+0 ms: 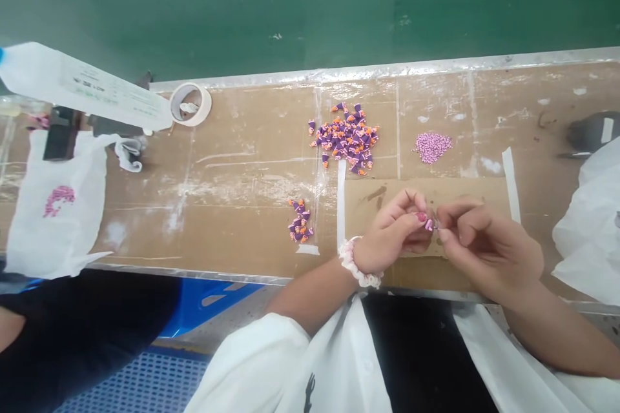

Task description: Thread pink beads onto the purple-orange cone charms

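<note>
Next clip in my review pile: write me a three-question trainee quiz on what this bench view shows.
1. True or false: the left hand and right hand meet over the cardboard sheet, pinching a small pink piece between their fingertips.
2. Which lies farthest from the person? A) the small purple-orange pile B) the large purple-orange pile C) the cardboard sheet
3. Fill in: the roll of tape sits near the bench's far edge, to the ____ of the pink bead pile.

Key: 1 true; 2 B; 3 left.
</note>
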The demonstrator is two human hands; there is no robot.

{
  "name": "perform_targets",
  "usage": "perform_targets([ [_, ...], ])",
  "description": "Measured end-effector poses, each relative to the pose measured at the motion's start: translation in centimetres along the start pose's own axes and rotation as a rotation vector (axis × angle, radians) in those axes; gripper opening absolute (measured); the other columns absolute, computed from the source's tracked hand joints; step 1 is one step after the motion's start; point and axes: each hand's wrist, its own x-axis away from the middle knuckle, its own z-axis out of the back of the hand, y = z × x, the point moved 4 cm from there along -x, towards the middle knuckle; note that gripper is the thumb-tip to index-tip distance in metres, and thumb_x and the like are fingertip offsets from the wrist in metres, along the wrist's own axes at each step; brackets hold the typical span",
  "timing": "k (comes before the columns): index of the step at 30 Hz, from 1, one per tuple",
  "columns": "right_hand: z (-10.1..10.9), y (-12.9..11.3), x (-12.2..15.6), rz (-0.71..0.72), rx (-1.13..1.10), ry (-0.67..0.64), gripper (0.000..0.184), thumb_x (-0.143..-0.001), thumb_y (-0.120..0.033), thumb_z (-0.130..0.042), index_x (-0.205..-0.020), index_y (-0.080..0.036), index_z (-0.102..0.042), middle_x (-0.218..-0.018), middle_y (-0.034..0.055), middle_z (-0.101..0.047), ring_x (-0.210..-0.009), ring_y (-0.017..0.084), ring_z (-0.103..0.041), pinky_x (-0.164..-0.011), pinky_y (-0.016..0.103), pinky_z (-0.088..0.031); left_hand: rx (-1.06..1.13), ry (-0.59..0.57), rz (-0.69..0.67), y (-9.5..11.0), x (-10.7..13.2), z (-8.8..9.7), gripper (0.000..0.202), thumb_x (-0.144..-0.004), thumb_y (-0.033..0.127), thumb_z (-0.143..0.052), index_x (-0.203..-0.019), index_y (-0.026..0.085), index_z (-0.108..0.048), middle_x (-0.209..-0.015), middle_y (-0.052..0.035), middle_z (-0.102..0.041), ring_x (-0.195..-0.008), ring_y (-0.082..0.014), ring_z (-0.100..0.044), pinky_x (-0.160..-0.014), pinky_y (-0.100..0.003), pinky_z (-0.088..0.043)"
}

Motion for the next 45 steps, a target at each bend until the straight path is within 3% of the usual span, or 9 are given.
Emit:
perform_targets([
  [9, 0.0, -0.3, 0.0, -0.005, 0.033, -0.016, 0.029, -0.077, 0.001, -0.056, -0.072, -0.022, -0.041, -0.076, -0.0016, -0.056, -0.068, 0.011, -0.058, -0.057, 0.021, -0.047, -0.071, -0.002, 0.013, -0.4, 0.0, -0.2, 0.028, -0.085, 0.036, -0.063, -0.086, 0.022, -0.039, -0.06, 0.0088, -0.032, -0.048, -0.0044, -0.023, -0.046, -0.015, -0.022],
  [19, 0.0, -0.2, 0.1, -0.058, 0.005, -0.058, 0.029, -0.076, 0.002, -0.054, -0.072, -0.023, -0.039, -0.071, -0.0028, -0.051, -0.069, 0.012, -0.058, -0.054, 0.021, -0.043, -0.384, 0.032, -0.188, 0.6, 0.4, -0.4, 0.037, -0.086, 0.049, -0.062, -0.084, 0.021, -0.038, -0.074, 0.0038, -0.046, -0.061, -0.0069, -0.039, -0.058, -0.021, -0.033],
  [24, 0.0, -0.1, 0.2, -0.092, 0.002, -0.059, 0.028, -0.076, 0.001, -0.054, -0.072, -0.023, -0.04, -0.072, -0.0023, -0.054, -0.071, 0.012, -0.06, -0.057, 0.022, -0.046, -0.335, 0.006, -0.123, 0.1, 0.3, -0.3, 0.038, -0.087, 0.048, -0.061, -0.084, 0.022, -0.033, -0.071, 0.006, -0.04, -0.057, -0.0063, -0.033, -0.054, -0.02, -0.03],
  [28, 0.1, -0.4, 0.1, -0.035, 0.096, -0.059, 0.028, -0.078, -0.001, -0.054, -0.071, -0.023, -0.04, -0.067, -0.0025, -0.053, -0.072, 0.013, -0.063, -0.054, 0.022, -0.046, -0.275, 0.007, -0.121, -0.1, 0.4, -0.6, 0.037, -0.088, 0.047, -0.06, -0.084, 0.022, -0.032, -0.071, 0.0063, -0.039, -0.056, -0.0059, -0.033, -0.052, -0.019, -0.029],
  [32, 0.1, -0.8, 0.0, 0.023, 0.164, -0.026, 0.027, -0.078, 0.0, -0.055, -0.07, -0.023, -0.042, -0.069, -0.0014, -0.057, -0.069, 0.013, -0.062, -0.054, 0.022, -0.047, -0.289, 0.023, -0.181, -0.1, 0.5, -0.8, 0.035, -0.09, 0.045, -0.058, -0.083, 0.022, -0.033, -0.072, 0.0059, -0.04, -0.057, -0.0056, -0.034, -0.054, -0.019, -0.031],
  [37, 0.2, 0.3, -0.4, -0.027, 0.041, -0.02, 0.025, -0.082, -0.005, -0.058, -0.074, -0.023, -0.043, -0.076, -0.0008, -0.059, -0.068, 0.012, -0.06, -0.056, 0.023, -0.048, -0.362, 0.036, -0.305, 1.0, 0.1, -0.5, 0.031, -0.089, 0.043, -0.061, -0.083, 0.021, -0.04, -0.073, 0.0042, -0.046, -0.057, -0.0055, -0.039, -0.055, -0.019, -0.036],
  [39, 0.9, 1.5, -0.8, -0.049, 0.072, 0.054, 0.019, -0.084, -0.01, -0.061, -0.078, -0.024, -0.049, -0.08, -0.0001, -0.06, -0.069, 0.013, -0.06, -0.059, 0.025, -0.049, -0.374, 0.137, -0.333, 2.1, -0.2, 0.5, 0.028, -0.087, 0.04, -0.063, -0.086, 0.021, -0.044, -0.076, 0.0031, -0.052, -0.056, -0.0054, -0.043, -0.053, -0.019, -0.038],
  [42, 2.5, 3.8, -1.6, -0.04, 0.363, 0.207, 0.011, -0.084, -0.015, -0.063, -0.088, -0.025, -0.059, -0.083, 0.0014, -0.063, -0.067, 0.015, -0.058, -0.064, 0.031, -0.05, -0.374, 0.438, -0.405, 4.2, -0.4, 3.0, 0.023, -0.085, 0.035, -0.065, -0.092, 0.022, -0.048, -0.081, 0.0022, -0.06, -0.062, -0.0066, -0.052, -0.055, -0.019, -0.042],
  [45, 3.0, 6.4, -2.3, -0.046, 0.595, 0.157, 0.016, -0.084, -0.016, -0.058, -0.095, -0.025, -0.064, -0.085, 0.0025, -0.067, -0.063, 0.016, -0.057, -0.063, 0.033, -0.05, -0.33, 0.583, -0.472, 5.9, -0.3, 4.8, 0.03, -0.082, 0.031, -0.067, -0.104, 0.024, -0.048, -0.101, -0.0023, -0.068, -0.079, -0.0095, -0.062, -0.065, -0.02, -0.048],
])
